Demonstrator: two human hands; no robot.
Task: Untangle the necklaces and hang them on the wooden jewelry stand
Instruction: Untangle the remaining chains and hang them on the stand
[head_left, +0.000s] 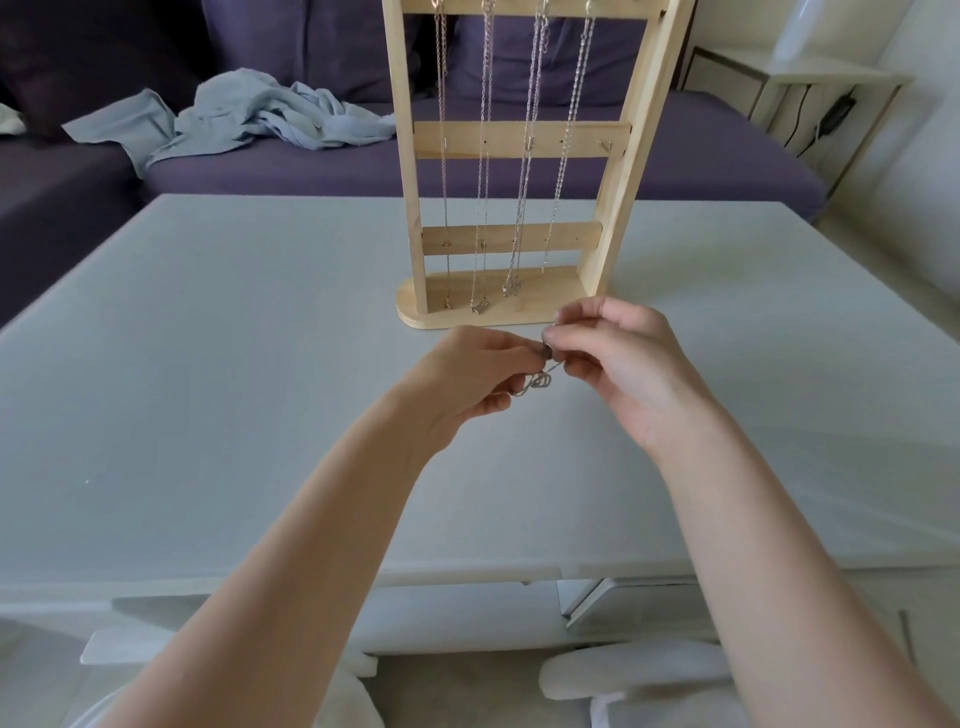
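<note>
We see the wooden stand (519, 306) upright on the far middle of the desk (208, 364), its rounded base flat on the pale top. It carries four hung necklaces (530, 130), side by side, dropping from the top rail past the two lower bars; three of them end in small pendants just above or on the base, while the rightmost chain stops short of it.

Just in front of the base our two hands meet above the desk. The left hand (467, 379) has its fingers curled in, thumb and fingertips pinching a thin silver necklace (540, 382). The right hand (623, 364) is curled likewise, pinching the same chain a little higher, right beside the left fingertips. Between and below the fingers a small knotted bunch of chain dangles clear of the desk; we cannot tell whether it is one chain or more.

Behind the desk stands a purple sofa (675, 156) with a crumpled light-blue shirt (249, 114) lying on its seat, left of the stand
</note>
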